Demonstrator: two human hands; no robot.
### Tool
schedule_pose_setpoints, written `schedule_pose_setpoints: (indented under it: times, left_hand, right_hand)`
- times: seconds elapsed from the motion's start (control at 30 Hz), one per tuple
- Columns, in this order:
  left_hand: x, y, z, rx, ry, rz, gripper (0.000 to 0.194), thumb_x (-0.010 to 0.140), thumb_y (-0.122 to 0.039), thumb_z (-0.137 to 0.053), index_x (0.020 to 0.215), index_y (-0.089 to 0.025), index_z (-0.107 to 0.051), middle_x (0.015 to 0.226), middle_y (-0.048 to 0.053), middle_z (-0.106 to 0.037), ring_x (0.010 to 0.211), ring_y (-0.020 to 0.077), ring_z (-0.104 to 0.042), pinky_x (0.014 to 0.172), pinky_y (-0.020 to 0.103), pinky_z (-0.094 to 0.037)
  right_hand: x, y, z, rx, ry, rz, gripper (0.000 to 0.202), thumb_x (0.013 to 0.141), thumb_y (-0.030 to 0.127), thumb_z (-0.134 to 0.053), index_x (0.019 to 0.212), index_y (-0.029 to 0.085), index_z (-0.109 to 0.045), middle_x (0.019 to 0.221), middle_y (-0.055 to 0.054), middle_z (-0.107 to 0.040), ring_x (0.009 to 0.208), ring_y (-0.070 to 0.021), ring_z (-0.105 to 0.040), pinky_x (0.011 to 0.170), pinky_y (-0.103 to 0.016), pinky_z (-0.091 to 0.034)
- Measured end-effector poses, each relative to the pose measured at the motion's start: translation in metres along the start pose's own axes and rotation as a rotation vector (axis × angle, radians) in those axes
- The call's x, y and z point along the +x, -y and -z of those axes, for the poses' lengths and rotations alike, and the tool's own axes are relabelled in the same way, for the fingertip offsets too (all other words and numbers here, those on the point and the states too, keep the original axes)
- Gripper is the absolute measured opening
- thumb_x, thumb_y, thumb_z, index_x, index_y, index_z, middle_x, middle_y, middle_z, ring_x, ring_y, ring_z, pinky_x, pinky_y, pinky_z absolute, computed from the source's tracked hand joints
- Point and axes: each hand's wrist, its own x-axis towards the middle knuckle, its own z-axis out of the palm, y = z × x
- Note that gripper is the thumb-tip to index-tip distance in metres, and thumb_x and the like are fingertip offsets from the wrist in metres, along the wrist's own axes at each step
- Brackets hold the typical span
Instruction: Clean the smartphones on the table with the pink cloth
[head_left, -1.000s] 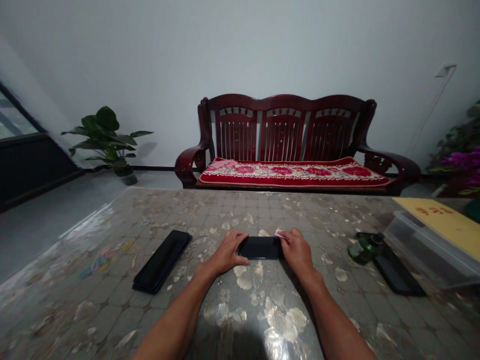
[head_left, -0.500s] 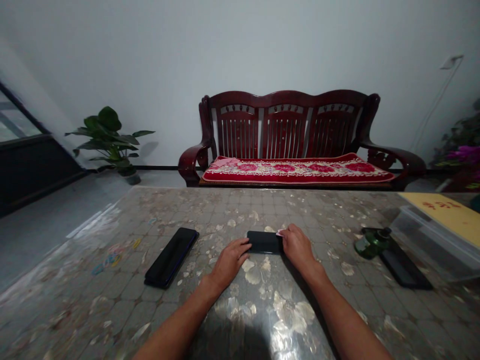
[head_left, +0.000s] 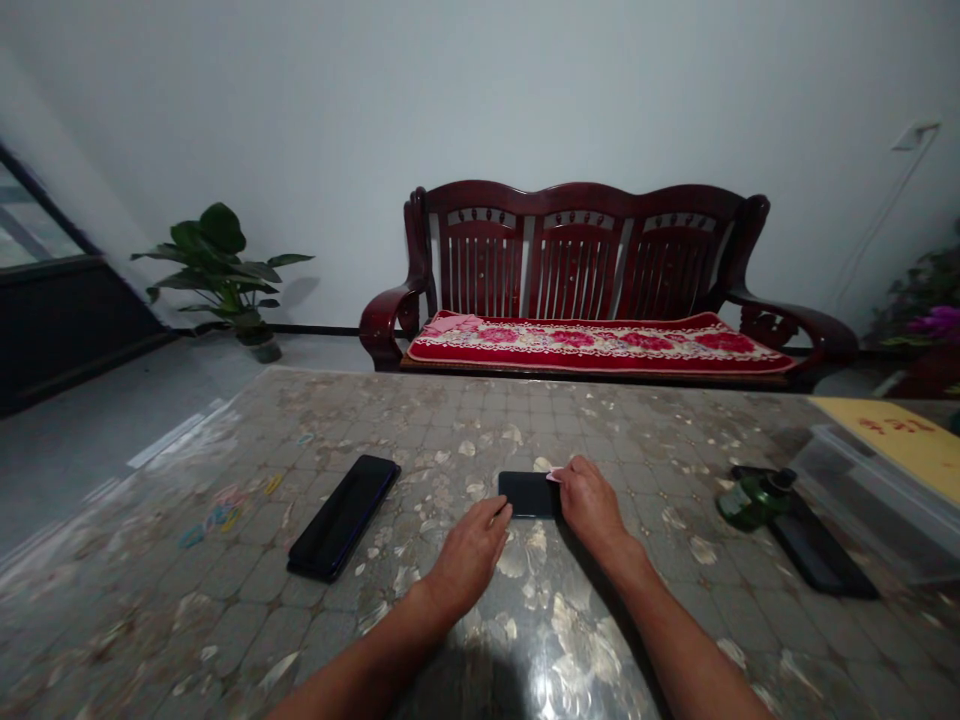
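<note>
A dark smartphone [head_left: 528, 495] lies flat on the patterned table with its long side across my view. My left hand [head_left: 471, 552] is at its near left corner, fingertips closed against the edge. Over the phone's right end, my right hand [head_left: 592, 505] pinches a small pale pink-white piece [head_left: 554, 475], perhaps a tissue or cloth, at the far edge. The fingers hide that end of the phone and most of the piece.
Left of my hands lies a larger dark phone [head_left: 345, 517], with several coloured clips or bands [head_left: 219, 514] beyond it. To the right, a green bottle [head_left: 754, 500] stands by another dark phone [head_left: 823, 550]. A clear plastic box [head_left: 874, 510] carries a yellow sheet [head_left: 896, 430].
My left hand has slid from the phone's left edge to its near left corner. The right hand has moved slightly left along the phone with the pale piece. The view has shifted a little.
</note>
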Motion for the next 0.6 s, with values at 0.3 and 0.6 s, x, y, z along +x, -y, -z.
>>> schedule_pose_setpoints:
  times: [0.3,0.6]
  left_hand:
    - [0.001,-0.002,-0.005,0.034,0.054,-0.021,0.038,0.096,-0.006,-0.042,0.129,-0.015,-0.057,0.126,0.014,-0.065,0.117,0.0253,-0.062,0.1,0.043,-0.054]
    - [0.007,-0.009,0.0,0.075,0.149,0.012,0.04,0.092,-0.003,-0.046,0.13,-0.012,-0.056,0.124,0.016,-0.065,0.114,0.0263,-0.062,0.1,0.041,-0.053]
  right_hand:
    - [0.003,0.025,-0.005,0.028,0.024,0.12,0.035,0.098,0.011,-0.044,0.11,0.021,-0.075,0.103,-0.009,-0.066,0.102,-0.0206,-0.058,0.088,-0.025,-0.041]
    - [0.004,0.021,-0.008,0.006,0.01,0.052,0.034,0.097,0.01,-0.046,0.108,0.02,-0.076,0.103,-0.01,-0.066,0.103,-0.0214,-0.057,0.089,-0.026,-0.041]
